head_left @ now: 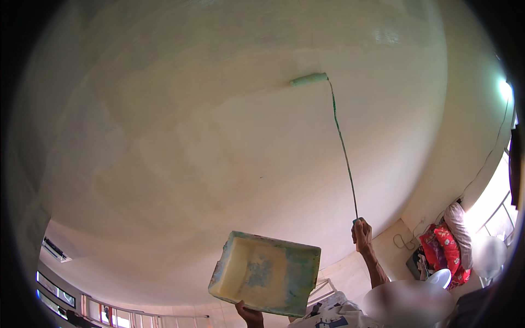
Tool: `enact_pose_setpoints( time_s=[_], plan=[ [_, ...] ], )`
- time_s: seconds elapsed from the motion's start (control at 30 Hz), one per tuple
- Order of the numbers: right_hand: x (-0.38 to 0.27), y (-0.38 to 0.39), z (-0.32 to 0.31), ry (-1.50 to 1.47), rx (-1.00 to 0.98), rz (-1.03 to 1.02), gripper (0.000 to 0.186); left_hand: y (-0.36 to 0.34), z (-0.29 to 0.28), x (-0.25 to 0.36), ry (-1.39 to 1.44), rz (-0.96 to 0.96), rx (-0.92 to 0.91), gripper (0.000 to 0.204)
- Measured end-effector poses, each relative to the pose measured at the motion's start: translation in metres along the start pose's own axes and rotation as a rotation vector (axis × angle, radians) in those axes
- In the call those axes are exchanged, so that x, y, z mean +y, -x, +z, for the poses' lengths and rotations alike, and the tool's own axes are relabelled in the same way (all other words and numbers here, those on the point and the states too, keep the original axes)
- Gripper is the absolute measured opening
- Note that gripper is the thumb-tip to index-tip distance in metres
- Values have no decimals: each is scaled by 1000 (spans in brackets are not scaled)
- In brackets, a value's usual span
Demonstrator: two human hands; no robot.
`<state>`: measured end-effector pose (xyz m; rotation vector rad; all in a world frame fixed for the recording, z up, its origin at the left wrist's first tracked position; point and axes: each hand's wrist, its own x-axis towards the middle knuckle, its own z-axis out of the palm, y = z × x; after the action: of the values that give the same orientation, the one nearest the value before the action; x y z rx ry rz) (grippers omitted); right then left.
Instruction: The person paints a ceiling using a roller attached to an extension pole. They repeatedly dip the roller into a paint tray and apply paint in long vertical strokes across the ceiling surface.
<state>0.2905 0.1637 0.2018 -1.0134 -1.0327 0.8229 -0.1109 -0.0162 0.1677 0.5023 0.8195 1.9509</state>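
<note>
My right hand (362, 234) is closed round the handle of a paint roller (309, 80). Its long thin rod (343, 147), smeared green, rises from the fist to a pale green sleeve, which appears to rest against a broad pale painted surface (262, 131). Damp-looking darker patches spread over that surface, mostly above and left of the roller. At the lower edge, my left hand (249, 314) grips the near rim of a shallow paint tray (298, 287), tilted so that its inside shows. Cream paint coats the tray, with blue and green stains. A blurred patch hides part of my right arm.
White cloth with blue print (333, 314) shows below the tray. At right lie red floral bedding (449, 249) and a rolled pale cloth (458, 221), by a bright window (495, 205). A lit lamp (506, 90) trails a cord. A white ladder-like frame (147, 320) is at lower left.
</note>
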Motion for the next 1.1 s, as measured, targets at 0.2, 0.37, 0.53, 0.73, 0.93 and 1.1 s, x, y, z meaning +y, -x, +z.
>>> enact_pose_setpoints(
  time_s=[0.2, 0.37, 0.53, 0.73, 0.93, 1.1],
  plan=[
    [-33, -26, -11, 24, -25, -41, 50, -4, -1, 1, -41, 2, -52, 60],
    [-80, -54, 10, -30, -74, -39, 48, 3, -13, 2, -22, 11, -22, 56],
    [-72, -53, 20, 7, -68, -78, 54, -2, 3, 7, 2, -1, -35, 57],
    [-11, -17, 3, 20, -52, -5, 55, -4, 3, 10, -23, 12, -19, 56],
    [-41, -45, -8, 57, -28, -57, 54, -8, 4, 9, -30, -45, 12, 60],
    [-80, -84, 15, -19, -103, -94, 51, -7, -4, 5, -36, 32, -38, 61]
  ],
)
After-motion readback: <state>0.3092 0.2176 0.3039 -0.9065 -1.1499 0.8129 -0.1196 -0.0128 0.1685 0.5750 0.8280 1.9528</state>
